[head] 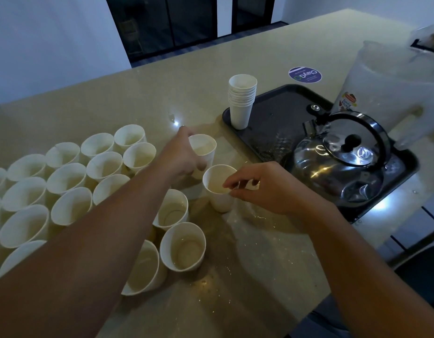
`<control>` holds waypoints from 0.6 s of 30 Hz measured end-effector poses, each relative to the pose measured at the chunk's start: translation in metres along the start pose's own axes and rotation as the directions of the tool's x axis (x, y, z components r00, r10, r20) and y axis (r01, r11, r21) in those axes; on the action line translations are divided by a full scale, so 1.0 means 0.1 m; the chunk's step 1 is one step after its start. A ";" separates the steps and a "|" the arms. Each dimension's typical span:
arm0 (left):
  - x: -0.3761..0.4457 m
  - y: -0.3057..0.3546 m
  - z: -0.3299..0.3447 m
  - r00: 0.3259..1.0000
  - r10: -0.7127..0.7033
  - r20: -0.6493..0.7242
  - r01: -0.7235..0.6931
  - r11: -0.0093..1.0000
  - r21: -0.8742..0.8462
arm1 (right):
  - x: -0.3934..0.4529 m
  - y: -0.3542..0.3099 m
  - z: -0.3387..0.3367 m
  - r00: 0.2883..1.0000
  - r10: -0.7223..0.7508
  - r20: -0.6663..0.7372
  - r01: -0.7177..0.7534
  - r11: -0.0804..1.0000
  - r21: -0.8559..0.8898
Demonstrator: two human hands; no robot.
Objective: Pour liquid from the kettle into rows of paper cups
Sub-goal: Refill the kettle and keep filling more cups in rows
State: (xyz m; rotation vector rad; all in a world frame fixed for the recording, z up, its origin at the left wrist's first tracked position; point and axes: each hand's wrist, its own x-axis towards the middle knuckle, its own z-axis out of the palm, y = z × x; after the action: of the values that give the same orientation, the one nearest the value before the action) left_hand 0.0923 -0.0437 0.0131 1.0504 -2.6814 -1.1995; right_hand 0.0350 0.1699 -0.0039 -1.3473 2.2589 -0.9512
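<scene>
On the counter (235,52), one cup (202,152) was gripped by the left hand (184,154) and another's (219,189) rim pinched by the right hand (264,186), beside rows of cups (65,181), while the kettle (340,159) was left on the tray (279,106).
</scene>
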 end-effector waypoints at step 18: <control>-0.33 0.63 -0.07 0.944 0.324 -0.062 -0.280 0.887 0.367 | -0.20 0.20 -0.43 0.270 0.060 -0.961 -0.253 0.967 -0.011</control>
State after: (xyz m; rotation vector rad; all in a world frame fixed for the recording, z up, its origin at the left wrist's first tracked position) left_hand 0.0837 0.0009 0.0683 0.6583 -2.8835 -0.5932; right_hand 0.0070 0.2100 0.0124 -0.4579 3.3031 -1.9118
